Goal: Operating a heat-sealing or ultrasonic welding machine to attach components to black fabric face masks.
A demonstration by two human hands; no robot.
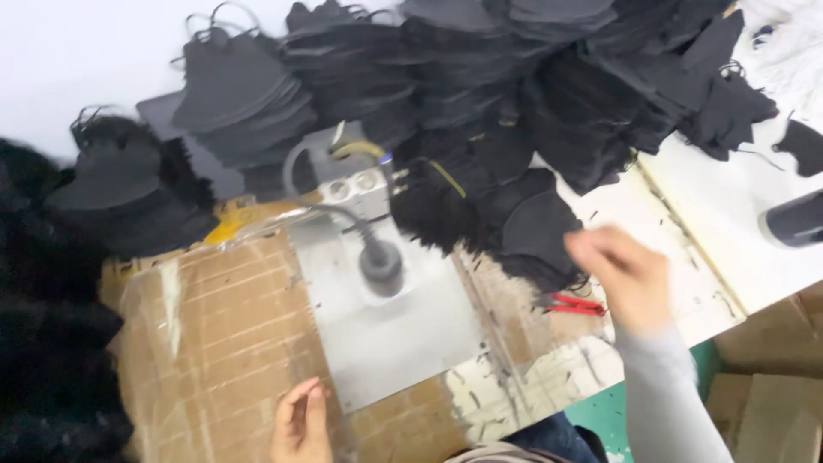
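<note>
My right hand (621, 273) reaches toward a heap of black fabric pieces (523, 214) at the table's middle right. It is blurred, its fingers bunched close to the edge of the heap; whether it grips a piece is unclear. My left hand (300, 422) rests low on the cardboard-covered table (214, 334), fingers loosely apart, holding nothing. Between the hands lies a grey metal plate (394, 326) with a dark round post (381, 261) and a cable.
Stacks of black shaped pieces (240, 94) fill the back and left of the table. Red-handled snips (573, 303) lie by my right hand. A white bench (737, 214) with a dark cylinder (793, 219) stands at right.
</note>
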